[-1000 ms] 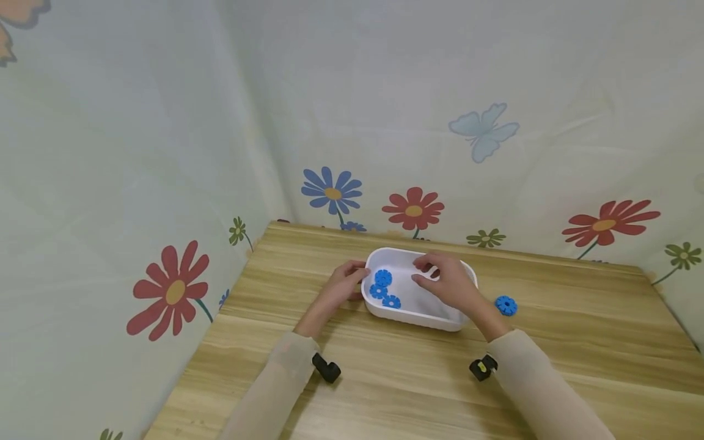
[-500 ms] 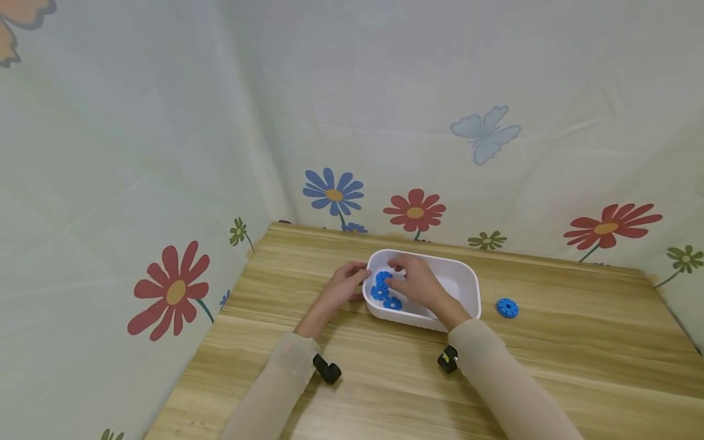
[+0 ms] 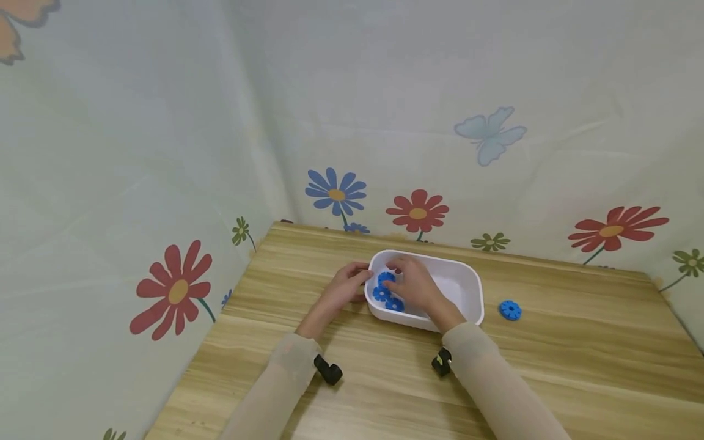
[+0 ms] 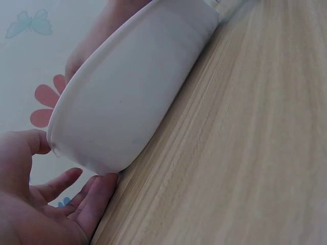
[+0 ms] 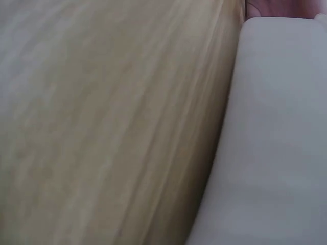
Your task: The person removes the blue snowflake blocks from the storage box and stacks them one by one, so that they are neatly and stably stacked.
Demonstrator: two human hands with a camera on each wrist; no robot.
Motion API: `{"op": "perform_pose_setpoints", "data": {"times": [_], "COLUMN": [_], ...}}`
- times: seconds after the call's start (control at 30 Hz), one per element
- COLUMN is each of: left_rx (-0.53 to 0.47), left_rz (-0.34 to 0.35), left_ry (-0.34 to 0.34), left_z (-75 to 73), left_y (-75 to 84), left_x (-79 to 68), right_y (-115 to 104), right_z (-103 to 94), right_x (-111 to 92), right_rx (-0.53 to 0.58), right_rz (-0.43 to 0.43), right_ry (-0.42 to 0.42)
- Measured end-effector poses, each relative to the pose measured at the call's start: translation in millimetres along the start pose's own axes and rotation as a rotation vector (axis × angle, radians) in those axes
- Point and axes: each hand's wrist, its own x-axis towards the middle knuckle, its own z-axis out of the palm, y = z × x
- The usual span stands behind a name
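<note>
In the head view a white plastic tray point(image 3: 426, 322) stands on the table. Several blue notched discs point(image 3: 381, 294) lie in its left end. My left hand point(image 3: 343, 286) is at that end; the left wrist view shows the thumb at the tray's rim and extended fingers by the lower wall. Inside the tray, my right hand point(image 3: 416, 285) is over the discs, thumb and fingers parted around the uppermost blue disc point(image 3: 385, 278). Whether they touch it is unclear. The right wrist view shows mostly the tray's outer wall point(image 5: 276, 127), with the fingers hidden.
Another blue disc point(image 3: 510, 310) lies on the wooden table point(image 3: 594, 342), right of the tray. Flower-patterned cloth point(image 3: 522, 73) hangs behind the table and along its left side. Black wrist cameras point(image 3: 329, 371) are strapped to both sleeves.
My right hand has moved left from the tray's middle to the discs, and in the last half second has barely moved. My left hand stays at the tray's left end.
</note>
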Motion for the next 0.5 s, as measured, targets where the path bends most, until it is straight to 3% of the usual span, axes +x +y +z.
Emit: {"op": "perform_pose_setpoints", "data": {"times": [0.5], "left_rx": [0.011], "left_rz": [-0.001], "left_ry": [0.009], "left_z": [1.9], "left_y": [2.1], "left_x": [-2.5], "right_y": [4.6], "right_z": [3.9], "right_x": [-2.1], "right_rx": [-0.098], "right_rz": [0.009], "right_ry": [-0.089]}}
